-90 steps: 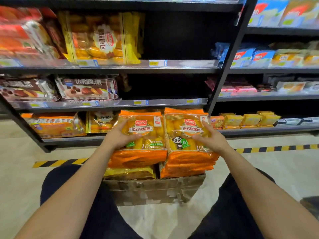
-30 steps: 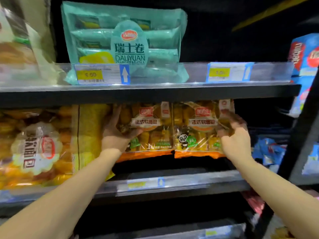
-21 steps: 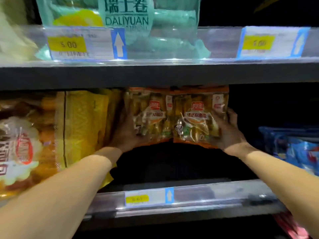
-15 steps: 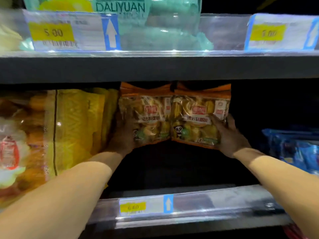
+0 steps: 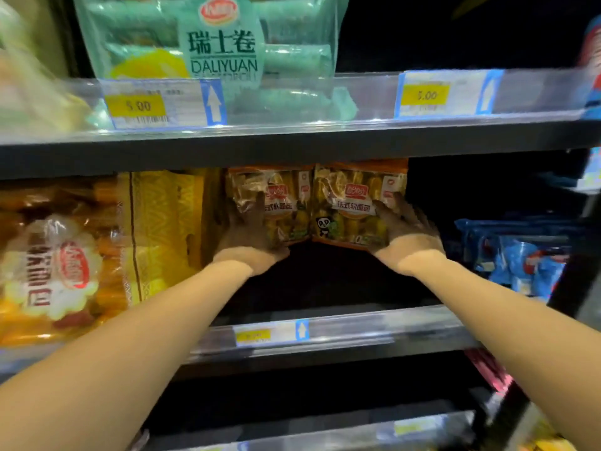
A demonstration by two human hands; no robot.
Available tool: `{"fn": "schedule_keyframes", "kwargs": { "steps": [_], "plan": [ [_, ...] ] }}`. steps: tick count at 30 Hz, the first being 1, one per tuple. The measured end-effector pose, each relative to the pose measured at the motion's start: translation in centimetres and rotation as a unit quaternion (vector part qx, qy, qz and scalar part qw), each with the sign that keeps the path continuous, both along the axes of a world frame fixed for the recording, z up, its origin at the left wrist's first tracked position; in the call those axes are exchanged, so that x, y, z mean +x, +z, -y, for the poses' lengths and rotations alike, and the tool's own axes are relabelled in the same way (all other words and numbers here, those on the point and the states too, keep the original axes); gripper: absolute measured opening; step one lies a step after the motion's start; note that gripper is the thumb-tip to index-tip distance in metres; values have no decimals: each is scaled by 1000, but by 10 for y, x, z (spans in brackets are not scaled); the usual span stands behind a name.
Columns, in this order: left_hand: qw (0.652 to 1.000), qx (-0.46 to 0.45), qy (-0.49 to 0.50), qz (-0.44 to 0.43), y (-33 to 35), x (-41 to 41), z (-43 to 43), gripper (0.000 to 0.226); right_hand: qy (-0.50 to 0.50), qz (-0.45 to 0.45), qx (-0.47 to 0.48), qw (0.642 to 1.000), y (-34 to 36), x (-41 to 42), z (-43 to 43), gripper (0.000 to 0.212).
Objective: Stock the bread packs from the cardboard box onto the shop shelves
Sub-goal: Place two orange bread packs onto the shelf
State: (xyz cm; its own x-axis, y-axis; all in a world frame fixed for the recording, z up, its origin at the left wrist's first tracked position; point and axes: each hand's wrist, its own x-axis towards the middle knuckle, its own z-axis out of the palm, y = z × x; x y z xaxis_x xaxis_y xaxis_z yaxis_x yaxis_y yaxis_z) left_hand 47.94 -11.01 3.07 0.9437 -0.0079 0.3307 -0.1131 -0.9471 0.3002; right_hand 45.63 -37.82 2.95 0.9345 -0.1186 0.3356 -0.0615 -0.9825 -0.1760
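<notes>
Since a moment earlier we had pushed two bread packs (image 5: 317, 205) deeper toward the shelf's (image 5: 374, 327) back edge, left hand (image 5: 250, 236) and right hand (image 5: 403, 229) each closed around one pack, seemingly to seat them upright.

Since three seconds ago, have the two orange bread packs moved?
Yes. The orange bread packs went up from the cardboard box into the middle shelf bay, now just under the upper shelf edge.

Two bare forearms show, with no sleeve, watch, bracelet or glove anywhere back from either grip to the frame's lower edge. The left hand (image 5: 247, 237) and the right hand (image 5: 405, 234) are ungloved and carry no rings; their fingers lie in the shelf's shadow.
</notes>
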Motion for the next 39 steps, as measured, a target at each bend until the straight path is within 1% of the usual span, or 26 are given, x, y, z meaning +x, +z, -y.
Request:
{"fn": "schedule_keyframes", "kwargs": {
  "steps": [2, 3, 6, 9, 12, 15, 19, 22, 25, 29, 32, 34, 37, 39],
  "plan": [
    [994, 88, 8, -58, 20, -44, 0, 83, -1, -15, -48, 999, 10, -37, -17, 76],
    [992, 114, 8, -59, 29, -67, -1, 80, 1, -8, -67, 998, 15, -57, -26, 72],
    [992, 117, -11, -35, 54, -131, -12, 85, 20, 19, -66, 997, 35, -116, -48, 74],
    [991, 121, -34, -34, 66, -190, -24, 88, 30, 3, -42, 999, 52, -175, -67, 78],
    [991, 128, -27, -15, 66, -251, -35, 89, 29, 8, -36, 999, 55, -239, -83, 79],
    [990, 135, -36, 5, 57, -312, -47, 88, 52, 4, -22, 998, 49, -302, -93, 78],
    [991, 122, -47, 16, 26, -381, -64, 89, 57, 7, 9, 998, 22, -371, -106, 79],
    [992, 110, -64, 9, -3, -426, -76, 89, 62, -7, 38, 997, -5, -414, -111, 80],
    [992, 105, -72, -9, -36, -460, -89, 89, 74, -15, 46, 996, -38, -447, -110, 79],
    [994, 70, -79, -38, -81, -486, -103, 86, 75, -57, 41, 995, -93, -476, -106, 81],
    [992, 78, -71, -75, -117, -499, -112, 81, 57, -94, 46, 993, -133, -492, -98, 78],
    [990, 88, -58, -97, -140, -505, -120, 81, 49, -111, 70, 990, -155, -500, -89, 71],
    [986, 90, -35, -136, -169, -510, -132, 88, 25, -153, 123, 980, -182, -509, -69, 63],
    [986, 48, -14, -159, -183, -512, -143, 90, 2, -187, 140, 972, -195, -513, -57, 65]
  ]
}}
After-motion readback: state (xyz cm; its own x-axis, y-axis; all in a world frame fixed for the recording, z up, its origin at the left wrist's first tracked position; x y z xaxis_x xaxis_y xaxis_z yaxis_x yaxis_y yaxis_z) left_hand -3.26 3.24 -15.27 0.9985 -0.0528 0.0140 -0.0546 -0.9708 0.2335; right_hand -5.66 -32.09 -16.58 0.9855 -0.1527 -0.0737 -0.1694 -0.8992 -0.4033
